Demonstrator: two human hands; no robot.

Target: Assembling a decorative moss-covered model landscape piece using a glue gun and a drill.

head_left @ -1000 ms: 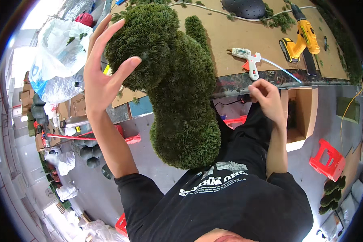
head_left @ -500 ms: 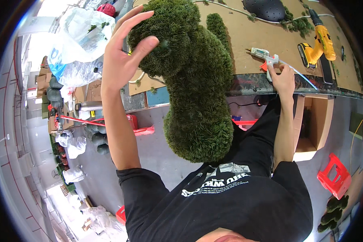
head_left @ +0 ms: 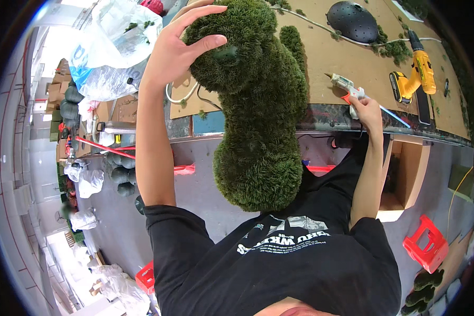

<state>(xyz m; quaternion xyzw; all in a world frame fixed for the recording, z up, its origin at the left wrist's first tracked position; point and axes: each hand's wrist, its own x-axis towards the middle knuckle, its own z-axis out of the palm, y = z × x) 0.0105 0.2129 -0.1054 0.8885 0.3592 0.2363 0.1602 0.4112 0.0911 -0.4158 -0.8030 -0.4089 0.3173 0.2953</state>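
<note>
Brown cardboard-topped workbench (head_left: pixel 326 58) runs across the top of frame, grey floor below. Big green shaggy figure (head_left: pixel 258 110) stands on end against the person's chest, its rounded upper end at 12 o'clock of centre, lower lobe down near the black shirt (head_left: pixel 279 263). Left hand (head_left: pixel 181 45) is spread wide over that upper end from 9 o'clock, fingers and thumb pressed into the pile, steadying it rather than closed on it. Right hand (head_left: pixel 366 108) is at the bench edge, 3 o'clock of the figure, wrapped on the grip of a glue gun (head_left: pixel 347 87) lying on the bench. Yellow drill (head_left: pixel 413 79) just past it at 2 o'clock; black perforated dome (head_left: pixel 353 21) at 1 o'clock. Clear plastic bags (head_left: pixel 110 47) at 10 o'clock, red stool (head_left: pixel 426 242) on the floor at 4 o'clock.
</note>
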